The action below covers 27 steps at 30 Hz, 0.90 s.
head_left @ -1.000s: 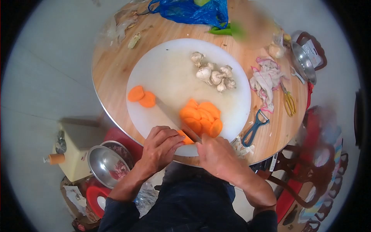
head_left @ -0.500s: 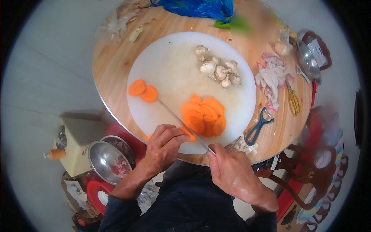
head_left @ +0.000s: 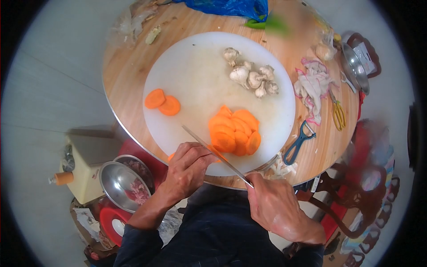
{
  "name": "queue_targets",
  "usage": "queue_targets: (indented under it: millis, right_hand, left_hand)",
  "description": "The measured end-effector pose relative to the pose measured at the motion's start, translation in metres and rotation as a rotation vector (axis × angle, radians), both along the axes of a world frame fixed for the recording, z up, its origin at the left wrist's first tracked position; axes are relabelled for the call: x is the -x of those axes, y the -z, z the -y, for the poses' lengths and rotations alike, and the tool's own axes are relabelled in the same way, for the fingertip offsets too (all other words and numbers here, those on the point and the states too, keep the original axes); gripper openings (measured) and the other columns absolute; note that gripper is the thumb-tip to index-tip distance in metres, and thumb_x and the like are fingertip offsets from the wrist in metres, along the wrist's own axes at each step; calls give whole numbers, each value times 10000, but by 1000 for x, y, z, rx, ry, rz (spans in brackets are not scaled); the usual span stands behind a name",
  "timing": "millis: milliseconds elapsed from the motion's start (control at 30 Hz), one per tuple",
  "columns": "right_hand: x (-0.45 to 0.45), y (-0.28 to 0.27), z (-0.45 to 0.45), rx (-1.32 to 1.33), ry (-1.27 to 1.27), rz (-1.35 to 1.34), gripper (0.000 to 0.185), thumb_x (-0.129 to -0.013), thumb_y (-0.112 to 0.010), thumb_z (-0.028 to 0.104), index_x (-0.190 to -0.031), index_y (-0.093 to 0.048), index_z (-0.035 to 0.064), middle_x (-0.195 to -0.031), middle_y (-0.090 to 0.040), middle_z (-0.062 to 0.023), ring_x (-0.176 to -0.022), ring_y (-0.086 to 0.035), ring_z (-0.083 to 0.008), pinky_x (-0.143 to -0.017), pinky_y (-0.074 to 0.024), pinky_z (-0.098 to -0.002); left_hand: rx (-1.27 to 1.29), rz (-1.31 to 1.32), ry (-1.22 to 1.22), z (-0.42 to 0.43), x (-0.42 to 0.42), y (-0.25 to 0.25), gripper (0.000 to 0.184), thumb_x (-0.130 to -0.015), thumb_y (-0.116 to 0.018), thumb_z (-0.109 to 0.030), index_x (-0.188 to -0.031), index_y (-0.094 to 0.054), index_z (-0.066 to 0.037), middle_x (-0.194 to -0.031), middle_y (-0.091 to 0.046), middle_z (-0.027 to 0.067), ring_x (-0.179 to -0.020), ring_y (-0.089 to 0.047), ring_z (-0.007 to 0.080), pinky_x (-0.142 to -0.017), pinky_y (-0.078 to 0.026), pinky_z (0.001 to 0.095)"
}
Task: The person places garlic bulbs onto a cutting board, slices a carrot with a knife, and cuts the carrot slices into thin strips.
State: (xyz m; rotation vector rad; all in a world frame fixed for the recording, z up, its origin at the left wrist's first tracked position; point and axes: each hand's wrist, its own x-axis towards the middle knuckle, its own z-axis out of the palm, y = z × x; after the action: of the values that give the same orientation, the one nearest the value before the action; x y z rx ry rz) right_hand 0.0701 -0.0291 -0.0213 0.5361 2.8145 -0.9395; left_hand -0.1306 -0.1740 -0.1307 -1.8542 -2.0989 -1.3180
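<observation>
Carrot (head_left: 217, 152) lies sideways on white board (head_left: 187, 66), grasped under left hand (head_left: 189, 167). Right hand (head_left: 276, 200) clenched round knife (head_left: 231, 167), blade slanting over carrot's right end, near left fingertips.

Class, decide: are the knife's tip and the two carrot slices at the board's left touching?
Apart: the head view shows bare white cutting board between the tip of the knife and the two carrot slices.

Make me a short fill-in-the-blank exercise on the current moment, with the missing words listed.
1. The right hand grips a kitchen ____.
2. Near the left hand, sliced ____ lies heaped on the cutting board.
3. The scissors have ____ handles.
Missing words: knife; carrot; yellow.
</observation>
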Motion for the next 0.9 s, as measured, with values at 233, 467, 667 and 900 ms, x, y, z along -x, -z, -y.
queue_targets:
  millis: [233,467,667,900]
  right_hand:
    - [13,-1,-3,14,1,112,124,-1009,-628,53,-1007,-585,-64,-714,-700,-241,-639,-738,-442,-583,-596,-491]
    - [49,43,-11,39,22,-31,190,-1056,-611,108,-968,-582,-58,-671,-630,-297,-685,-671,-532,-649,-519,-598]
    - [37,12,-9,41,15,34,197,-1043,-602,102,-960,-603,-76,-722,-689,-276,-665,-718,-490,-636,-582,-529]
    - [6,-3,-1,-6,-12,73,180,-1044,-627,96,-965,-583,-59,-704,-687,-244,-612,-722,-433,-570,-573,-484]
  left_hand:
    - [-49,11,16,-3,2,2,310,-735,-755,84,-1025,-778,-23,-1044,-753,93,-995,-715,301,-853,-589,407]
    - [-50,14,35,1,2,6,336,-732,-749,99,-1047,-773,-17,-1070,-744,100,-999,-710,309,-856,-597,417]
    - [-73,42,10,0,1,5,318,-732,-746,96,-1031,-761,-9,-1034,-726,104,-992,-704,317,-862,-606,417]
    - [-76,16,-7,-5,1,-1,261,-736,-755,78,-983,-761,-6,-1008,-731,104,-972,-709,310,-841,-611,410]
